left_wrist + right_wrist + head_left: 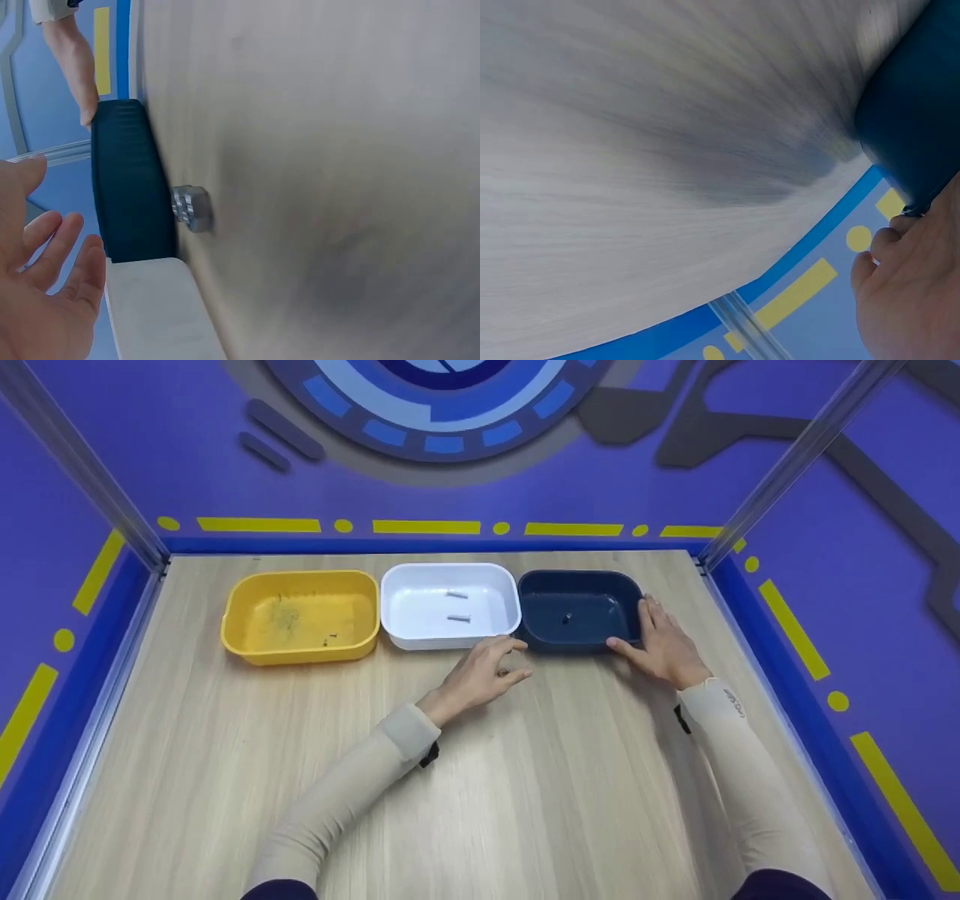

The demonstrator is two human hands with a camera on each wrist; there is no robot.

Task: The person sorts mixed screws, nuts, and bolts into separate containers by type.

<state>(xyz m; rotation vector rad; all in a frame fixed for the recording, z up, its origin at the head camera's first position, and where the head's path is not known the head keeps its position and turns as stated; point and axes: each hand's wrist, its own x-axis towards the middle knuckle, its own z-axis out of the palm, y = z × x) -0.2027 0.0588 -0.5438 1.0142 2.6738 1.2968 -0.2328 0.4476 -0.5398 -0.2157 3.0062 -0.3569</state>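
Note:
My left hand [480,673] hovers by the front right corner of the white tray [450,645], thumb and fingers spread apart and holding nothing. Below that hand a small ridged metal piece [193,208], like a nut, lies on the table close to the front of the dark blue tray [581,646]. At the right end of the dark blue tray is my right hand [666,649], fingers extended along the side wall and thumb at the front rim. Inside the dark blue tray lies one small dark piece [567,619]. Two screws [459,618] lie in the white tray.
Left of the white tray stands a yellow tray [300,655] with a few tiny dark pieces [330,640] in it. The three trays form a row along the back of the wooden table [300,750]. Blue-purple panels [465,499] enclose the back and sides.

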